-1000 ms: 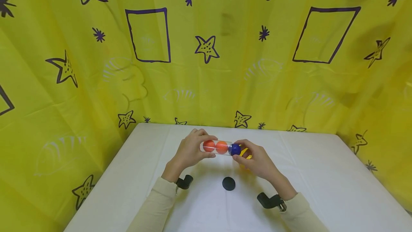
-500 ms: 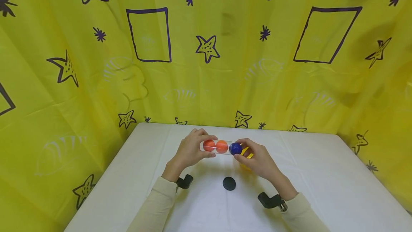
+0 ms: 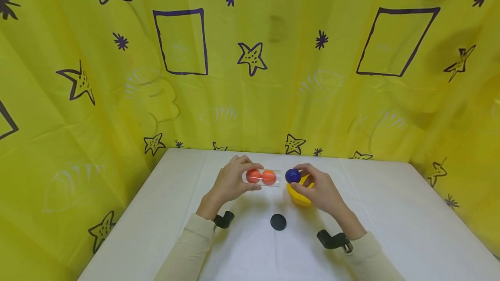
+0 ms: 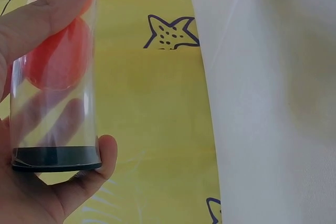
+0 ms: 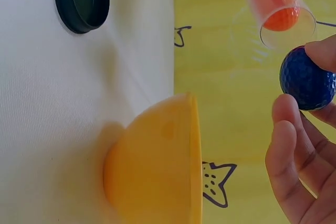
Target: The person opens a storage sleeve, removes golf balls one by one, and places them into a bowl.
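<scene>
L hand (image 3: 229,182) grips tube (image 3: 261,181) w/ 2 orange balls (image 3: 268,178); R hand (image 3: 319,191) pinches blue ball (image 3: 293,176) just off tube; bowl (image 5: 155,166) inside unclear

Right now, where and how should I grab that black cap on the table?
I'd pinch the black cap by opposite sides of its rim, coming from above. It lies flat on the table, hollow side up, so the raised rim should offer an edge. Your left hand holds the tube, your right hand the blue ball, so free one first.
</scene>
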Demonstrator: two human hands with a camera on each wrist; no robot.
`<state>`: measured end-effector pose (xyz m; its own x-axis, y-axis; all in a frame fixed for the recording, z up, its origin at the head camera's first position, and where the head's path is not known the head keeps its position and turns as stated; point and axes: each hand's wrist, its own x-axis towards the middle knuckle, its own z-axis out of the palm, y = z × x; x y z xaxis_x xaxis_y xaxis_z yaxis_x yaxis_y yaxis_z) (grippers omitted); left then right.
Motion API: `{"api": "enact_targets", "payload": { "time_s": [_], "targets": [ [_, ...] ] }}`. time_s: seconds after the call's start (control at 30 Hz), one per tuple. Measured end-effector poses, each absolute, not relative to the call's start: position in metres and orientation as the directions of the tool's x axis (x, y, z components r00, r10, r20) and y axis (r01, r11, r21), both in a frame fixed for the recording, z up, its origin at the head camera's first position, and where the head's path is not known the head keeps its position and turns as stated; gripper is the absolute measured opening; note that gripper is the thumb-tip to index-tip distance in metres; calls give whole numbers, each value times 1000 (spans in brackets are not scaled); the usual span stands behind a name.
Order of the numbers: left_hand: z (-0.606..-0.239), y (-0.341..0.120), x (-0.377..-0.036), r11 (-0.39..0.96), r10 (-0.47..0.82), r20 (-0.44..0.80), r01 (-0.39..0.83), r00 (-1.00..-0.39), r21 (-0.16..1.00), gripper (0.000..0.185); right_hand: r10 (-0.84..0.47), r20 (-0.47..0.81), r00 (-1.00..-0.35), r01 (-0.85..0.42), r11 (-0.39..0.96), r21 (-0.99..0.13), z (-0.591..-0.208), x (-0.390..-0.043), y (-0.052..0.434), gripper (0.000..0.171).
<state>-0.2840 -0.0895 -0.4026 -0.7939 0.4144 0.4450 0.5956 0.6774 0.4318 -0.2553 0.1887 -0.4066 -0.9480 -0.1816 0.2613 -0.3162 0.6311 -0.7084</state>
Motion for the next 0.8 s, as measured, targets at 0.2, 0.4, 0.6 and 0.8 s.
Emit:
{"api": "enact_targets", "payload": {
  "time_s": [0.2, 0.4, 0.6, 0.8],
  "targets": [
    [-403, -90, -285, 666, 421, 451, 606, -787, 435, 47, -156, 274, -949, -308, 641, -703, -410, -261, 196, 44],
    [-401, -90, -284, 669, 422, 447, 604, -788, 433, 49, -128, 276, -953, -289, 665, -689, -417, -268, 205, 45],
    [-401, -91, -285, 668, 416, 441, 597, -795, 445, 48, -107, 262, -959, -264, 673, -691, -418, -270, 210, 45],
    [-402, -92, -286, 668, 418, 435, 594, -797, 447, 49, -89, 249, -964, -242, 680, -692, -423, -274, 217, 45]
  ]
}}
